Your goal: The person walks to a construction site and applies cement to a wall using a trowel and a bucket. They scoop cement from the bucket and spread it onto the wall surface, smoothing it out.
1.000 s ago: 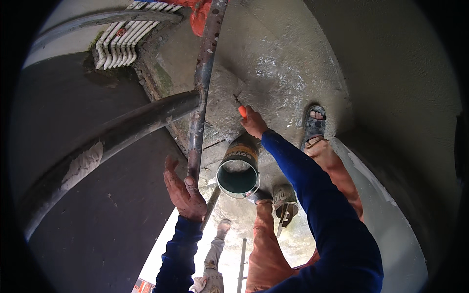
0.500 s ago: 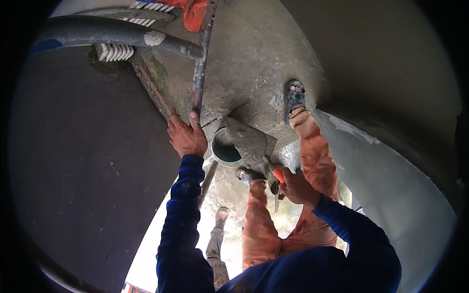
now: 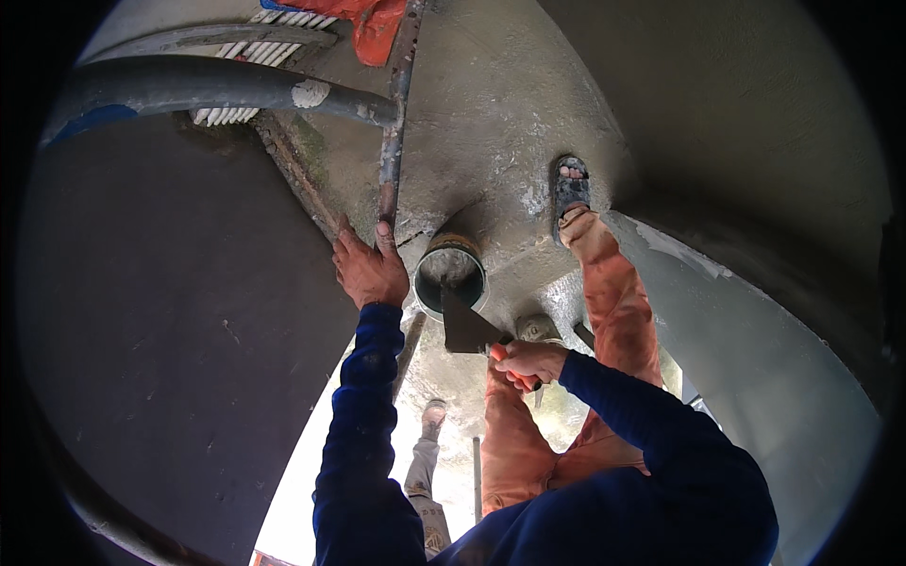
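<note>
My right hand (image 3: 533, 363) grips the orange handle of a trowel (image 3: 467, 325), whose broad grey blade tilts over the near rim of a dark bucket (image 3: 451, 250); grey wet material shows inside the bucket. My left hand (image 3: 368, 264) lies against the upright metal pipe (image 3: 392, 160), thumb along it and fingers spread. A second, smaller pail (image 3: 538, 328) stands beside my legs, partly hidden behind the trowel hand and handle.
A curved dark rail (image 3: 217, 85) joins the upright pipe. White pipes (image 3: 231, 115) and orange sheeting (image 3: 373, 28) lie beyond. A dark wall (image 3: 170, 311) is at left, grey plastered wall (image 3: 746, 113) at right. A co-worker's leg (image 3: 420, 472) shows below.
The trowel has swung from beyond the bucket, across its top with grey material, down to the near rim, blade now steeply tilted. My left hand has come against the upright pipe.
</note>
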